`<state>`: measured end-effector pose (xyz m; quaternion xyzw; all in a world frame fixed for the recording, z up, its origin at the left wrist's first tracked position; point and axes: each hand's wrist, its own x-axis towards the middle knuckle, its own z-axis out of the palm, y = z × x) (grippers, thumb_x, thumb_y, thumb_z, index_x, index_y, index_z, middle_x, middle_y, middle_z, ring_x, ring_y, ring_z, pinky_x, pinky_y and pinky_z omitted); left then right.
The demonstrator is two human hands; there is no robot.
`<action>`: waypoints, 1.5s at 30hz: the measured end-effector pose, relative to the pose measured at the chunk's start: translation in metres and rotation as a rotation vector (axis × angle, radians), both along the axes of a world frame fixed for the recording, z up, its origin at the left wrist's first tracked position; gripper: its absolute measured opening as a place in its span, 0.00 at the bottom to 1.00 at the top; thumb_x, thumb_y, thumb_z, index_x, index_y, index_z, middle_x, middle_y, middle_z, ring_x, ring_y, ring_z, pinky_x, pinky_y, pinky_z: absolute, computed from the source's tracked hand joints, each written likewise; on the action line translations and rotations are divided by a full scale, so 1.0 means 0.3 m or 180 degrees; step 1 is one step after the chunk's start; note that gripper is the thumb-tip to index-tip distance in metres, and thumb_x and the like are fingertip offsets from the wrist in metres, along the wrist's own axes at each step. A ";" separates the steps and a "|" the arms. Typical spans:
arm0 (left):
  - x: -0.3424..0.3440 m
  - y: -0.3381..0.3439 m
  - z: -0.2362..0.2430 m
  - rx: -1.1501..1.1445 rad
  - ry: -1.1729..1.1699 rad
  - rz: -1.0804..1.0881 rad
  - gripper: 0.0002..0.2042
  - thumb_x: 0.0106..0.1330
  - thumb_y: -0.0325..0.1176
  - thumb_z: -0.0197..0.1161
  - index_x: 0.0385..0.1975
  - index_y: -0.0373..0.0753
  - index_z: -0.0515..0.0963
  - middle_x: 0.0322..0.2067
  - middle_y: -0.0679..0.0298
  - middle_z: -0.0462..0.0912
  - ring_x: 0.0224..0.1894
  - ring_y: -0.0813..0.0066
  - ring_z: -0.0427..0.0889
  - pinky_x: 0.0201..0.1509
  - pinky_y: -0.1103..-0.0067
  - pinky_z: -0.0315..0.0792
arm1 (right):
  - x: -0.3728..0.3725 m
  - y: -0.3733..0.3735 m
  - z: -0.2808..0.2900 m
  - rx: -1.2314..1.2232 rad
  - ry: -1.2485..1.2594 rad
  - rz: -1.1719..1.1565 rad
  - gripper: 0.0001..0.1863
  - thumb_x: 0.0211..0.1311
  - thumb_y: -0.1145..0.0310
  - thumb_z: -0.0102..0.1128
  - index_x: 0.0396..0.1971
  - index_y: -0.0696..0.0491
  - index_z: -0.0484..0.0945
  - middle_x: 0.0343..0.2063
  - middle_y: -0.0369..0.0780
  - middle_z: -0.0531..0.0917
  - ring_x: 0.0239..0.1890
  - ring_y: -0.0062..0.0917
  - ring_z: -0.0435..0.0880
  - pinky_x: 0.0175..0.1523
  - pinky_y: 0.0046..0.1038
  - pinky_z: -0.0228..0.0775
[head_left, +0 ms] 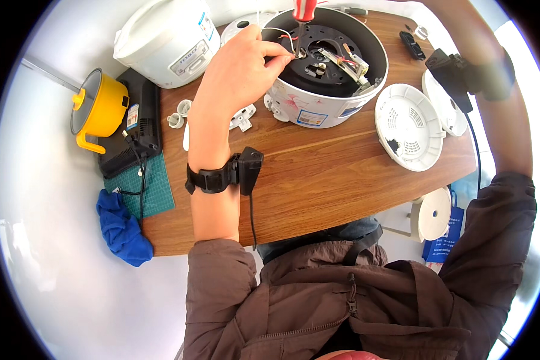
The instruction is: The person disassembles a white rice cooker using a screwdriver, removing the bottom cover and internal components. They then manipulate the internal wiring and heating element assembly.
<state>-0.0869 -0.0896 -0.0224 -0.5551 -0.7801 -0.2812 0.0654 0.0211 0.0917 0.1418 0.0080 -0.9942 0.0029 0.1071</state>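
Observation:
My left hand [243, 72] reaches over the near-left rim of an upturned rice cooker body [312, 107], thumb and forefinger pinched on the end of a thin white wire [290, 39]. Beside those fingertips, a screwdriver [304, 11] with a red and clear handle stands upright, its shaft running down to the black metal base [318, 60] inside the cooker. A small metal bracket with wires [349, 65] lies across the base. My right forearm [513, 129] rises along the right side and leaves the picture at the top; the right hand is out of sight.
A white vented cover [409, 129] lies on the right of the wooden table [294, 192]. Around it are a white disc [447, 111] and black clips [412, 45]. Leftward stand a white cooker [168, 45], a yellow pot [102, 105] and a blue cloth [121, 231].

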 end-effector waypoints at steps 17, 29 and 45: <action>-0.015 -0.027 -0.018 0.0007 0.0068 0.0094 0.09 0.67 0.42 0.68 0.37 0.47 0.90 0.32 0.57 0.77 0.38 0.57 0.80 0.42 0.66 0.74 | 0.004 -0.017 0.030 0.0166 -0.0324 0.0157 0.20 0.73 0.54 0.58 0.51 0.55 0.76 0.32 0.44 0.83 0.37 0.33 0.81 0.45 0.36 0.71; -0.005 -0.032 -0.008 -0.0020 0.0005 0.0113 0.09 0.68 0.41 0.68 0.38 0.46 0.90 0.33 0.58 0.76 0.37 0.58 0.79 0.40 0.67 0.73 | 0.041 -0.063 0.043 -0.0258 -0.0500 -0.0083 0.19 0.73 0.55 0.57 0.51 0.55 0.76 0.37 0.45 0.86 0.40 0.33 0.83 0.49 0.34 0.74; -0.014 -0.039 -0.014 0.0018 0.0080 0.0068 0.08 0.66 0.40 0.68 0.38 0.45 0.90 0.32 0.56 0.76 0.37 0.57 0.79 0.41 0.66 0.72 | 0.033 -0.113 0.104 -0.0046 -0.1193 -0.0757 0.23 0.70 0.52 0.61 0.55 0.53 0.77 0.37 0.45 0.86 0.39 0.29 0.84 0.44 0.34 0.74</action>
